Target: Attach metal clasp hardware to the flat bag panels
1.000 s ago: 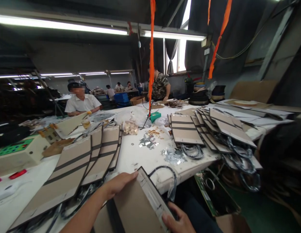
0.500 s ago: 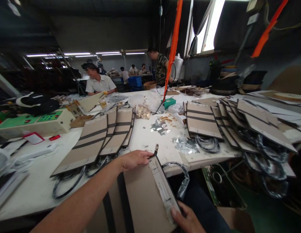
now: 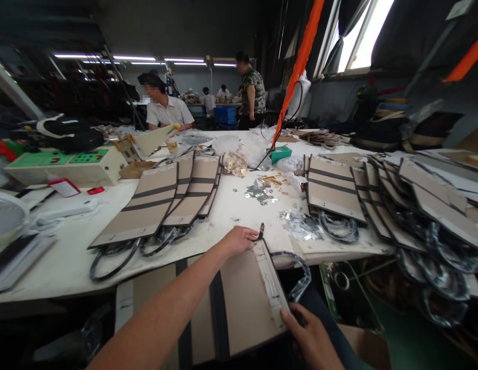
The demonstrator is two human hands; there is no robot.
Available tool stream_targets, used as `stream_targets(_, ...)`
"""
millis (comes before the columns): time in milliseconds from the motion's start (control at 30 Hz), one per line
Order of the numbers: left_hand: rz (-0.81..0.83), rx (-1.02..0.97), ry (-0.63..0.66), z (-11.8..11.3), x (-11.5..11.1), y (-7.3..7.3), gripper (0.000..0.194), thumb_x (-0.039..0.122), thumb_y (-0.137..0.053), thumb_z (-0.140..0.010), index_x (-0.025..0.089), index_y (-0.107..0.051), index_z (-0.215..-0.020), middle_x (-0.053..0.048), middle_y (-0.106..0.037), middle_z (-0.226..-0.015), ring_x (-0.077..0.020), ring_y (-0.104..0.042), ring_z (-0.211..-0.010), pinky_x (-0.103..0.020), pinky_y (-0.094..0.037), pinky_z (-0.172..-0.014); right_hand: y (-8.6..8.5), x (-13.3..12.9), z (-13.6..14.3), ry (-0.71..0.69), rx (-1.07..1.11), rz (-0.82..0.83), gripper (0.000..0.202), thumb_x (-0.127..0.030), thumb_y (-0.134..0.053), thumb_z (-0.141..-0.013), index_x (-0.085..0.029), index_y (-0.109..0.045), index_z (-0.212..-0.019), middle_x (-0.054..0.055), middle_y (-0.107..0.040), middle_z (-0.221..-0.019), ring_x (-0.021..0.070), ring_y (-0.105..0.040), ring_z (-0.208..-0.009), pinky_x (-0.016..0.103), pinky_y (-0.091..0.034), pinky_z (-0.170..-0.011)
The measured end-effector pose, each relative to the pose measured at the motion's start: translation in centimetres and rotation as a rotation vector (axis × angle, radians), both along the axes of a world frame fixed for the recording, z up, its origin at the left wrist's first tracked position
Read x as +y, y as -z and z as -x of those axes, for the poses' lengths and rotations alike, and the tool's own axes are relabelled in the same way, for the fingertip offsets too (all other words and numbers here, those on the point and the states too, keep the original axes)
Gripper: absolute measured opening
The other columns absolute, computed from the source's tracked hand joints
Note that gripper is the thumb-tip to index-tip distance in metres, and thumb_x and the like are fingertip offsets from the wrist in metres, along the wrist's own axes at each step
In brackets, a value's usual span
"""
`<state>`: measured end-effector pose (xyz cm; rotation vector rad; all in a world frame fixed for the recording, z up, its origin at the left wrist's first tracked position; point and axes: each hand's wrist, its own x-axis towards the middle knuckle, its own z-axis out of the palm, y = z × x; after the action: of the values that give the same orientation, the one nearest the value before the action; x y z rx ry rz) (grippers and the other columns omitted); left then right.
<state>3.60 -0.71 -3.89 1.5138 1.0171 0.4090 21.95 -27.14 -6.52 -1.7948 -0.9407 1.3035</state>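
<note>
A large beige panel [image 3: 242, 303] with two dark straps lies below the table's front edge, close to my body. My left hand [image 3: 241, 240] is closed at its far corner, by a small dark tab [image 3: 261, 231] with a metal piece. My right hand [image 3: 306, 329] grips the near right corner, thumb on top and fingers partly hidden beneath. A plastic-wrapped handle [image 3: 300, 277] curves out from the panel's right side. Flat silver plates [image 3: 300, 224] and small gold pieces [image 3: 275, 181] are scattered on the white table beyond.
Similar panels with wrapped handles are stacked at the left [image 3: 146, 205] and right [image 3: 333, 190] of the table [image 3: 223, 210]. A green-topped machine [image 3: 65, 162] stands far left. An orange strip [image 3: 300, 61] hangs down. One person in white [image 3: 169, 110] sits across; another in camouflage stands behind.
The view has shifted, so the table appears further left and higher up. More of the panel now shows at its left end. Both hands keep their places on its corners.
</note>
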Motion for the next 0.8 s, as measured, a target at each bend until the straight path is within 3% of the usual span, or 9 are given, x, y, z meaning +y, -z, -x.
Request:
stream_targets(133,-0.071,0.012,-0.021,0.1,-0.4,0.2,0.059,0.012,-0.075,-0.064,0.012,-0.076,-0.122,-0.018,-0.078,-0.119,-0.0316,-0.074,-0.108,-0.038,-0.059,-0.086,-3.0,1.7,-2.8,-0.077,-0.392,-0.362,0.044,-0.062,-0.063,-0.093,-0.022,-0.073,-0.079,0.006,-0.072,-0.080,0.0237,-0.067,-0.078,0.030,-0.053,-0.073)
stream_targets(200,-0.114,0.023,-0.029,0.0,-0.7,0.2,0.056,0.013,-0.075,-0.066,0.013,-0.076,-0.122,-0.016,-0.078,-0.118,-0.0308,-0.074,-0.108,-0.037,-0.059,-0.087,-4.8,4.3,-3.0,-0.174,-0.522,-0.556,0.033,-0.049,-0.059,-0.099,-0.023,-0.076,-0.092,0.008,-0.074,-0.094,0.0249,-0.069,-0.091,0.032,-0.054,-0.086)
stream_targets(267,-0.164,0.047,-0.043,-0.2,-1.0,0.2,0.051,0.014,-0.076,-0.069,0.013,-0.077,-0.120,-0.015,-0.079,-0.117,-0.0295,-0.075,-0.107,-0.037,-0.058,-0.089,-5.9,7.7,-2.3,-0.319,-0.656,-0.647,0.028,-0.038,-0.057,-0.100,-0.023,-0.075,-0.115,0.009,-0.072,-0.115,0.0248,-0.070,-0.103,0.034,-0.053,-0.094)
stream_targets(367,-0.255,0.107,-0.081,-0.1,-1.5,-0.3,0.041,0.016,-0.075,-0.075,0.014,-0.078,-0.116,-0.013,-0.080,-0.112,-0.0267,-0.076,-0.101,-0.035,-0.057,-0.089,-6.3,12.1,-0.7,-0.492,-0.865,-0.552,0.033,-0.033,-0.059,-0.099,-0.025,-0.071,-0.128,0.008,-0.068,-0.126,0.0236,-0.072,-0.099,0.033,-0.055,-0.085)
stream_targets(433,-0.325,0.153,-0.119,0.0,-2.1,-0.9,0.035,0.016,-0.076,-0.078,0.016,-0.079,-0.113,-0.010,-0.081,-0.107,-0.0250,-0.075,-0.097,-0.034,-0.056,-0.088,-5.9,13.7,0.1,-0.533,-0.961,-0.486,0.032,-0.036,-0.058,-0.100,-0.026,-0.072,-0.128,0.007,-0.067,-0.128,0.0226,-0.072,-0.094,0.031,-0.054,-0.080)
stream_targets(533,-0.460,0.225,-0.209,0.4,-3.8,-1.9,0.027,0.018,-0.077,-0.081,0.019,-0.079,-0.108,-0.009,-0.079,-0.108,-0.0272,-0.071,-0.104,-0.039,-0.053,-0.095,-5.1,14.2,0.5,-0.530,-1.038,-0.470,0.034,-0.041,-0.054,-0.103,-0.028,-0.071,-0.131,0.007,-0.066,-0.130,0.0212,-0.073,-0.093,0.030,-0.053,-0.078)
stream_targets(633,-0.602,0.262,-0.269,0.7,-7.2,-2.3,0.017,0.022,-0.068,-0.092,0.021,-0.078,-0.106,-0.010,-0.075,-0.120,-0.0314,-0.059,-0.123,-0.050,-0.042,-0.109,-4.9,13.8,0.3,-0.537,-1.049,-0.476,0.036,-0.041,-0.052,-0.105,-0.029,-0.069,-0.133,0.006,-0.066,-0.132,0.0207,-0.073,-0.095,0.029,-0.053,-0.077)
stream_targets(800,-0.969,0.413,-0.216,1.2,-12.5,-0.5,0.041,0.022,-0.058,-0.098,0.020,-0.064,-0.139,-0.010,-0.066,-0.142,-0.0329,-0.053,-0.130,-0.055,-0.038,-0.113,-5.0,13.8,0.3,-0.550,-1.029,-0.459,0.037,-0.040,-0.054,-0.103,-0.028,-0.068,-0.135,0.006,-0.067,-0.132,0.0212,-0.073,-0.097,0.029,-0.054,-0.079)
